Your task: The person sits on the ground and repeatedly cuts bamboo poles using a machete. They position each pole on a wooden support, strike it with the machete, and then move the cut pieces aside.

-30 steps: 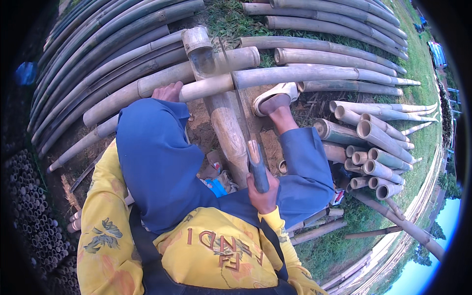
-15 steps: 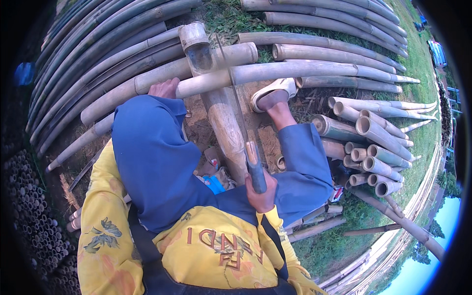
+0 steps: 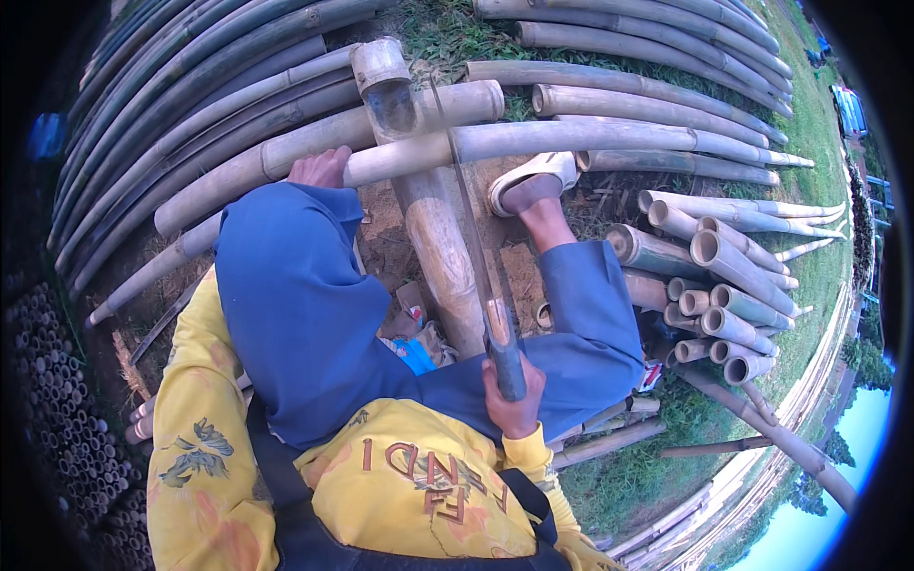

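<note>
My right hand [image 3: 514,398] is closed round the dark, tube-like handle of a hand saw [image 3: 468,211]. The saw's long thin blade runs away from me and crosses a pale bamboo pole [image 3: 571,139], just right of the thick bamboo support under it. My left hand [image 3: 321,168] is wrapped over the near left end of that pole, beside my left knee. The pole lies across a thick, upward-slanting bamboo post [image 3: 436,249], whose far end has a hollowed notch. Whether the blade sits inside a cut is too blurred to tell.
Long bamboo poles [image 3: 219,86] lie side by side at the far left, and more poles [image 3: 657,38] at the far right. Cut bamboo pieces [image 3: 733,324] are stacked by my right leg. My sandalled foot [image 3: 533,186] rests close beyond the blade.
My right hand has pulled the saw back toward me and slightly right, so its handle sits lower. The left hand stays on the pole, which has not visibly moved.
</note>
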Available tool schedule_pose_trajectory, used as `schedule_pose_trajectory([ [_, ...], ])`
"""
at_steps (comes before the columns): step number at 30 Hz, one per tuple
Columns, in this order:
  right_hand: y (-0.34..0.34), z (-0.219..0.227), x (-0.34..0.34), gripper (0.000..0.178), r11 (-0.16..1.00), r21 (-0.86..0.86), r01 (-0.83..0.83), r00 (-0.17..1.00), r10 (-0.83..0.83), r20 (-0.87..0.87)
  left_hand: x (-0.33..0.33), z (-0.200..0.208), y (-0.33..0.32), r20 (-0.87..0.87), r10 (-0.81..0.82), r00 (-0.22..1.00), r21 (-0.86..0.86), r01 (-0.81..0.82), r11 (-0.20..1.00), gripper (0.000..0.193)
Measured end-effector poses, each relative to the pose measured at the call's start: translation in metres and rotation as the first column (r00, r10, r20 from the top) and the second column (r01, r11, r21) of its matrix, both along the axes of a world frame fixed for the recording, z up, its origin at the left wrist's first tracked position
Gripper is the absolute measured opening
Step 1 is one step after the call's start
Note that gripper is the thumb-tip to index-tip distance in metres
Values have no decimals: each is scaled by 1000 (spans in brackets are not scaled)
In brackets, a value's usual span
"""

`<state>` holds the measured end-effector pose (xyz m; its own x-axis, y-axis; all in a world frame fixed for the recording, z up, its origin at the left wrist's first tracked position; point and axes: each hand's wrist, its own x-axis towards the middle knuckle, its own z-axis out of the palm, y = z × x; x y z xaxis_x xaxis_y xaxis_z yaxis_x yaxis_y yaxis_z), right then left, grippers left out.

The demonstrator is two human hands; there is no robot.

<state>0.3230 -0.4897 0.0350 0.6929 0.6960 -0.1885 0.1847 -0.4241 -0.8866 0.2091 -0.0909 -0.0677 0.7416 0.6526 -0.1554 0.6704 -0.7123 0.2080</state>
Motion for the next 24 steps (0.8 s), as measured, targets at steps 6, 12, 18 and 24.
schedule_pose_trajectory([
  [6, 56, -59, 38, 13, 998, -1, -60, 992, 60, 113, 5, -6, 2, 47, -20, 999, 7, 20, 1000, 26],
  [12, 61, -63, 35, 12, 994, 96, -56, 993, 45, 112, 1, -9, 0, 57, -13, 998, 25, 11, 1000, 26],
  [18, 8, -14, 9, 19, 1000, 26, 1, 998, -3, 61, 3, -6, 4, 32, -12, 999, 5, 12, 1000, 26],
  [24, 117, -89, 60, 9, 987, 156, -41, 991, 20, 133, 2, -7, 4, 35, -14, 999, 2, 14, 1000, 27],
])
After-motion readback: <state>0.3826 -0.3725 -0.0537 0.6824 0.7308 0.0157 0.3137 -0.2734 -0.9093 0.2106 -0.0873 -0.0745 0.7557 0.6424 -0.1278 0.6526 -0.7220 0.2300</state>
